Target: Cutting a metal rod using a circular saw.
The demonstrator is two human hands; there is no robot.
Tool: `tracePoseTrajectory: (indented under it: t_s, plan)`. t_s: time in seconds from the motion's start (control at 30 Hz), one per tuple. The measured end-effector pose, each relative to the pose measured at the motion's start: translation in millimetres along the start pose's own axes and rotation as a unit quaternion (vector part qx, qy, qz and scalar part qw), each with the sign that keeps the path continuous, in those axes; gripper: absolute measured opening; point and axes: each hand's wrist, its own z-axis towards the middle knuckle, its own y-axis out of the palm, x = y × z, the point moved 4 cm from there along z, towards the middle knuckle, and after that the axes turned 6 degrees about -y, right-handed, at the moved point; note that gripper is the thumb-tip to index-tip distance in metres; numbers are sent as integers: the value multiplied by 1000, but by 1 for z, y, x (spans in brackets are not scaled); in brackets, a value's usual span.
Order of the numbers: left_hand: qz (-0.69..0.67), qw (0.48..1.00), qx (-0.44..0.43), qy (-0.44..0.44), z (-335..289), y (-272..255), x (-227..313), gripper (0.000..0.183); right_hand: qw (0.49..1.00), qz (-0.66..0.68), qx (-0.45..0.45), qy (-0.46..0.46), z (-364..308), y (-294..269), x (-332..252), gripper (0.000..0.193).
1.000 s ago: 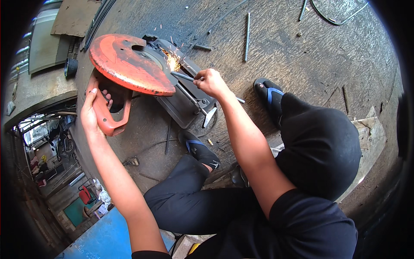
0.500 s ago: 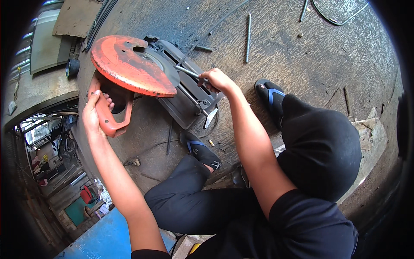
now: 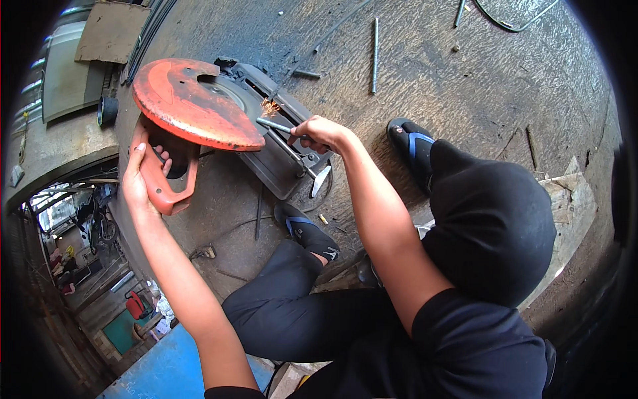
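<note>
A chop saw with an orange blade guard (image 3: 193,103) sits on the concrete floor in front of me. My left hand (image 3: 138,183) grips its orange handle (image 3: 166,189), with the saw head lowered. My right hand (image 3: 319,133) holds a thin metal rod (image 3: 274,125) in the saw's vise on the dark base (image 3: 279,163). Small sparks (image 3: 269,106) show where the blade meets the rod.
I squat with a blue-strapped sandal (image 3: 307,233) near the saw base and another sandal (image 3: 412,149) to the right. Loose rods (image 3: 375,53) and short offcuts (image 3: 306,73) lie on the floor beyond. A cardboard sheet (image 3: 109,30) lies at upper left.
The saw head has swung down a little under my left hand, and sparks are smaller. My right hand stays on the rod at the vise.
</note>
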Motion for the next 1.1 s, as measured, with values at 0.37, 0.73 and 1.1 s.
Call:
tracePoseTrajectory:
  t_s: [0.37, 0.73, 1.1]
  plan:
    - [-2, 1000, 6, 1, 5, -5, -1, 53, 997, -52, 35, -49, 0, 4, -1, 22]
    - [9, 1000, 3, -7, 4, -4, 0, 56, 936, -277, 135, -171, 3, 3, -2, 29]
    - [11, 1000, 5, -5, 2, 3, -1, 51, 926, -269, 211, -163, 8, -8, 5, 33]
